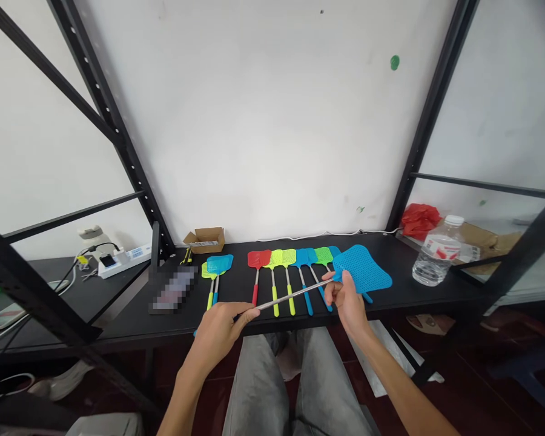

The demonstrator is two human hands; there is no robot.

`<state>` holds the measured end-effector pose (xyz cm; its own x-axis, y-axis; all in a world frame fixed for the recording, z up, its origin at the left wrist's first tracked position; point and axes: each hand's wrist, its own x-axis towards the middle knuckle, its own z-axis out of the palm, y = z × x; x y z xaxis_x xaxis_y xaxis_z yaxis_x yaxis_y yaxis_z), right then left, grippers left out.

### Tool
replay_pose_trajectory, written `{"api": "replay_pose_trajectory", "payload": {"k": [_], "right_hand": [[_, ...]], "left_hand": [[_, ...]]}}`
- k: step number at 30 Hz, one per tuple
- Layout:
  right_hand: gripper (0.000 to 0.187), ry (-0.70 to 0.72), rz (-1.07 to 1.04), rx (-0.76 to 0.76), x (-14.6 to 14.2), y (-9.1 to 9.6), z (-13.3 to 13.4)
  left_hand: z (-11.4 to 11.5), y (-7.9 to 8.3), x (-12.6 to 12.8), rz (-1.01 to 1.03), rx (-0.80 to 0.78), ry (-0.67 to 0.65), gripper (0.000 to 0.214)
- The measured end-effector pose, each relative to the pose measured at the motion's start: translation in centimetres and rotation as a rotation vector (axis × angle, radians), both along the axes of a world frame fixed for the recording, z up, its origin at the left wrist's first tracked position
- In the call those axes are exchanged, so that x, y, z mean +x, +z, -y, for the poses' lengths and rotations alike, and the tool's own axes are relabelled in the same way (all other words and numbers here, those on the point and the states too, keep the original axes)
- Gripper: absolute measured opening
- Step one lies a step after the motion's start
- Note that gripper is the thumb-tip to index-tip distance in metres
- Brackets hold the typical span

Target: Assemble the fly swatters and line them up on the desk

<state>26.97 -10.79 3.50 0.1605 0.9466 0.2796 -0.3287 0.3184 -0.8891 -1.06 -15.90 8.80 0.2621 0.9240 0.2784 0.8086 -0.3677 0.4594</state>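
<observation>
While my left hand (218, 334) curls around thin steel shaft (295, 295) of blue plastic mesh fly swatter (362, 269), right hand (347, 304) pinches shaft just below swatter head, thumb and fingers pressed together. Swatter held above black shelf (236, 290), in front of row of red, lime and blue swatters (284, 259).

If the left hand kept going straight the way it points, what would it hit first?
Beyond the left hand and the metal handle it grips, probably the yellow handle of a fly swatter on the black table, though depth is hard to judge.
</observation>
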Motion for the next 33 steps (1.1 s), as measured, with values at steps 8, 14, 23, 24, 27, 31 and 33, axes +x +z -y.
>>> {"api": "replay_pose_trajectory", "payload": {"k": [8, 14, 23, 24, 27, 31, 33], "right_hand": [[0.042, -0.1, -0.153, -0.019, 2.9, 1.1, -0.7], [0.042, -0.199, -0.334, 0.001, 7.0, 1.6, -1.4], [0.046, -0.256, -0.286, 0.093, 5.9, 1.7, -1.1], [0.046, -0.251, -0.277, 0.098, 5.6, 1.6, -1.0], [0.047, -0.242, -0.258, 0.1, 4.9, 1.5, -1.0], [0.049, -0.232, -0.258, 0.101, 4.7, 1.6, -0.9], [0.049, -0.246, -0.253, 0.102, 4.2, 1.7, -0.7]], "left_hand": [[0.2, -0.2, 0.2, 0.034, -0.126, -0.071, 0.043], [-0.1, -0.6, -0.3, -0.026, -0.125, -0.057, 0.047], [0.0, -0.7, 1.1, 0.039, -0.076, -0.145, 0.043], [0.0, -0.7, 1.1, 0.047, -0.076, -0.149, 0.043], [-0.1, -0.8, 0.6, 0.056, -0.082, -0.144, 0.042], [0.0, -0.5, -0.2, 0.053, -0.09, -0.128, 0.043], [0.1, -0.4, 0.1, 0.053, -0.082, -0.112, 0.043]]}}
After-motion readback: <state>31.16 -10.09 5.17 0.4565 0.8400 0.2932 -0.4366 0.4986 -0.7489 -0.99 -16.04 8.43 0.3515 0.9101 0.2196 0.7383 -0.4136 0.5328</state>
